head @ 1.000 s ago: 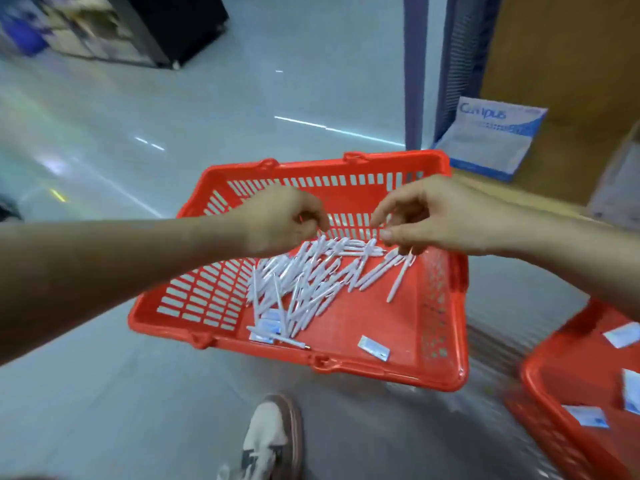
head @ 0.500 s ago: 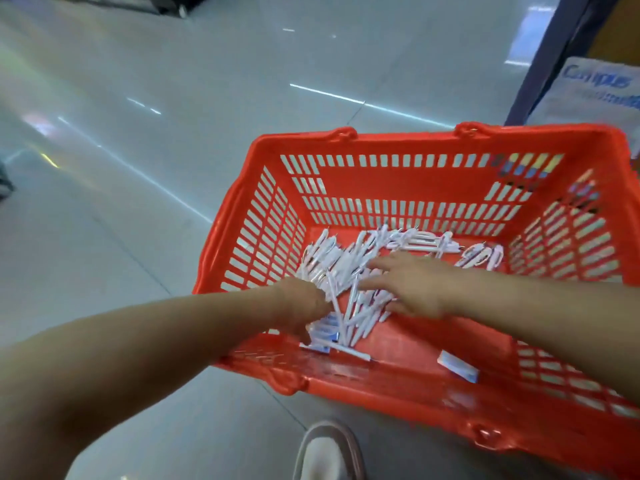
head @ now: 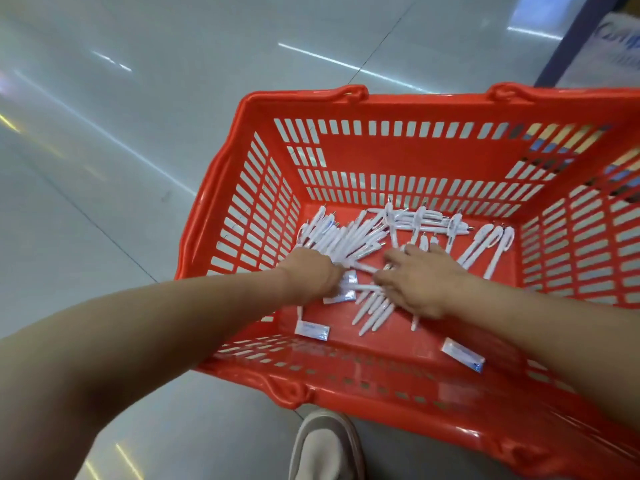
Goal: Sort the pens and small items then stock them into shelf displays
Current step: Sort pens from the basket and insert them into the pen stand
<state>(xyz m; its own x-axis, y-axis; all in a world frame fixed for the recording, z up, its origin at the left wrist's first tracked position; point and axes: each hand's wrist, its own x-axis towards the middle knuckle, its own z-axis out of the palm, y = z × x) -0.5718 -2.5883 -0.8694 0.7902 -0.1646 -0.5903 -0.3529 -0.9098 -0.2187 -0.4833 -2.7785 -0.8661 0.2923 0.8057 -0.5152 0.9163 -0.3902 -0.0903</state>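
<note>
A red plastic basket (head: 298, 386) stands on the floor below me. Several white pens (head: 346, 237) lie heaped on its bottom, with a few more (head: 491, 244) apart by the right wall. Small white-and-blue packets (head: 312, 330) lie near the front wall, another packet (head: 462, 354) further right. My left hand (head: 311, 275) reaches down into the left of the pile, its fingers hidden behind its back. My right hand (head: 422, 278) lies flat on the pens in the middle, fingers spread.
Glossy grey tiled floor (head: 138, 168) surrounds the basket on the left and behind. My shoe (head: 325, 448) is just in front of the basket. A blue post (head: 568, 46) and a white pack with blue lettering (head: 616, 46) stand at the top right.
Both hands came down from above the basket into the pen pile. The view dropped and closed in on the basket; the second basket at the right left the frame.
</note>
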